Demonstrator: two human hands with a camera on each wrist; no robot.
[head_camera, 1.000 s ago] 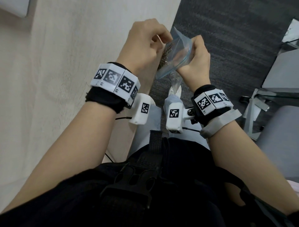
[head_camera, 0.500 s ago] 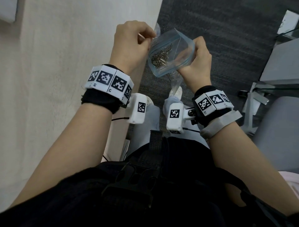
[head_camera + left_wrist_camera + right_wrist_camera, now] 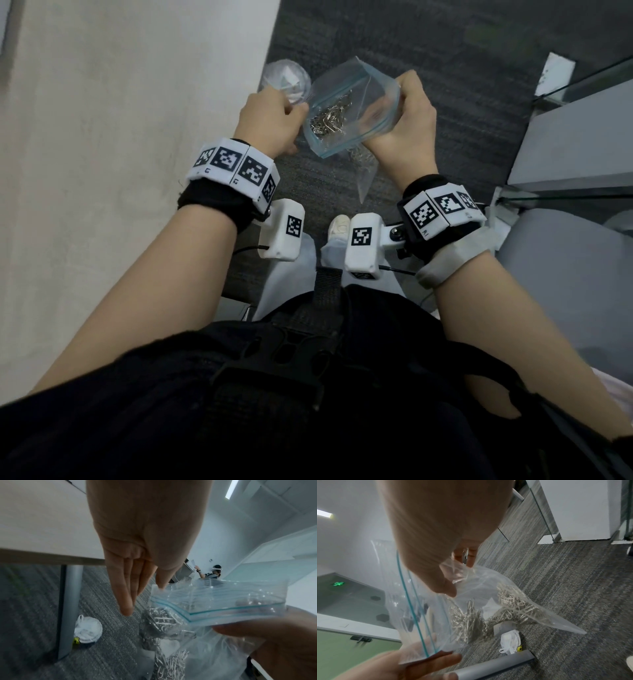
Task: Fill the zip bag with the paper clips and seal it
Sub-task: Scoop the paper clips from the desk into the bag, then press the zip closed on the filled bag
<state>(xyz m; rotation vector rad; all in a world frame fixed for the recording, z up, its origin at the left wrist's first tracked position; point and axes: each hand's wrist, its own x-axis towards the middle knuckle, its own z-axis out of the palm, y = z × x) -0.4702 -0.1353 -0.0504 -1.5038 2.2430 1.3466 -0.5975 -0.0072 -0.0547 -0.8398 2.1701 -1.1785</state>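
A clear zip bag with a blue-green zip strip hangs in the air between both hands, above the carpet. Its mouth gapes towards me. A heap of silver paper clips lies inside, filling the lower part. My left hand pinches the left end of the zip edge between thumb and fingers; its other fingers point straight down. My right hand grips the right side of the bag, thumb pressed into the plastic, fingers behind it.
A beige table runs along the left, with its grey leg beside a white-lined bin on the carpet. A grey chair and glass panels stand on the right. Another person is far off.
The bag has turned from edge-on to mouth towards me and gapes wider. My hands have drawn apart, the left one sliding left along the zip edge.
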